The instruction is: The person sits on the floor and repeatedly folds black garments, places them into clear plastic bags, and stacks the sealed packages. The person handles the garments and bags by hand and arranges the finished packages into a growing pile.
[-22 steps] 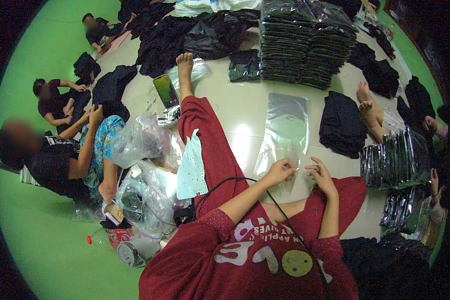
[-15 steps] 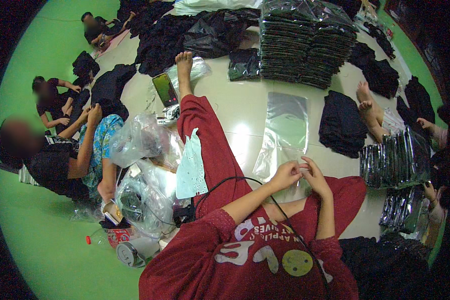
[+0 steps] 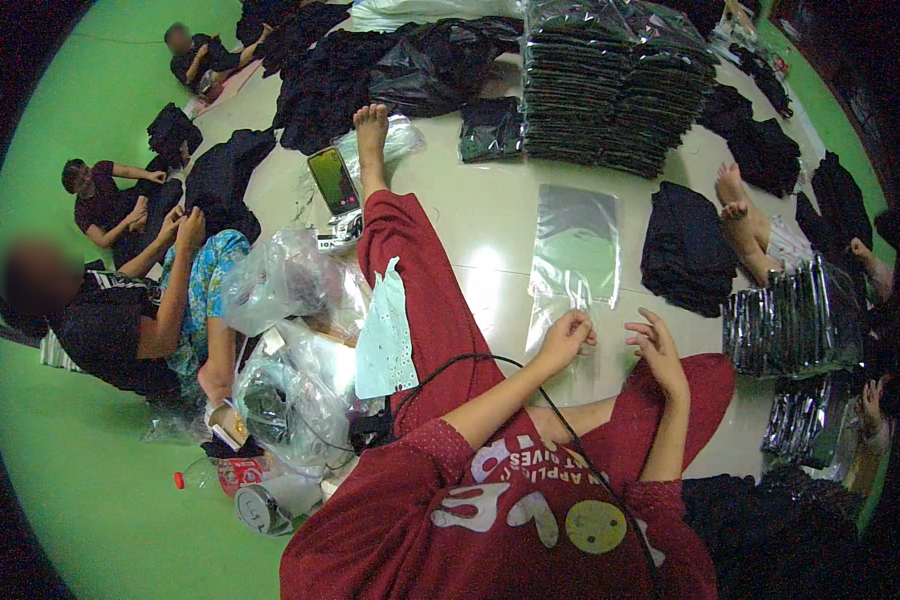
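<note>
A flat clear plastic bag (image 3: 576,245) lies on the floor in front of me, its lower end reaching toward my hands. My left hand (image 3: 567,340) is closed, fingers curled and pinched, over the bag's near end. Whatever sits between those fingertips, if anything, is too small to make out. To its right, my right hand (image 3: 658,350) hangs above my bent knee with fingers apart and nothing in them. A folded stack of black garments (image 3: 687,248) lies beyond the right hand.
Tall stacks of bagged black garments (image 3: 610,95) stand at the far side. More bagged stacks (image 3: 795,315) are at the right, near another person's feet. Crumpled clear plastic (image 3: 290,285), a phone (image 3: 332,180) and a bottle (image 3: 232,474) lie at left. A black cable (image 3: 530,372) crosses my lap. Co-workers sit at left.
My hands have come apart: the left has shifted slightly left, and the right has moved right with its fingers spreading. The bag has stayed in nearly the same place.
</note>
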The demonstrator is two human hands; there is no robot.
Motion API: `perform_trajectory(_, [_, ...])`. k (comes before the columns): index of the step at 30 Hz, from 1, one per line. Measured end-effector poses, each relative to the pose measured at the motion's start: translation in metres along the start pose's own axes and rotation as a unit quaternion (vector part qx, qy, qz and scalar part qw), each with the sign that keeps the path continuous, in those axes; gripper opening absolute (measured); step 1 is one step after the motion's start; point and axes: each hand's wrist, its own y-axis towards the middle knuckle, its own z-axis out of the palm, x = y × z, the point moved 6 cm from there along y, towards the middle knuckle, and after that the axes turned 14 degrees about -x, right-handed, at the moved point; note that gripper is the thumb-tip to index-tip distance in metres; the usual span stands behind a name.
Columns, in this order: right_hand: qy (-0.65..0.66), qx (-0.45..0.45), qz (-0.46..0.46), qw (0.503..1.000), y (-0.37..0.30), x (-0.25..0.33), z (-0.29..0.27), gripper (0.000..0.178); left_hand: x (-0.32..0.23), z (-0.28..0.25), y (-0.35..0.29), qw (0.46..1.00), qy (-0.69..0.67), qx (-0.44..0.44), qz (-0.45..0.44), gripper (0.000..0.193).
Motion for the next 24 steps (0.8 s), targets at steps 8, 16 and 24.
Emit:
perform_trajectory(8, [-0.096,0.035,-0.104,0.989,0.000,0.001,0.031,0.046,-0.003,0.026,-0.007,0.997,-0.066,0.040,-0.025,0.007])
perform_trajectory(16, [-0.105,0.063,-0.095,0.988,-0.009,0.015,0.047,0.048,-0.006,0.020,-0.015,0.981,-0.112,0.072,-0.141,0.018])
perform_trajectory(24, [-0.120,-0.013,-0.151,0.981,0.018,0.029,0.022,0.057,-0.009,0.020,-0.030,0.975,-0.059,0.062,-0.205,0.025])
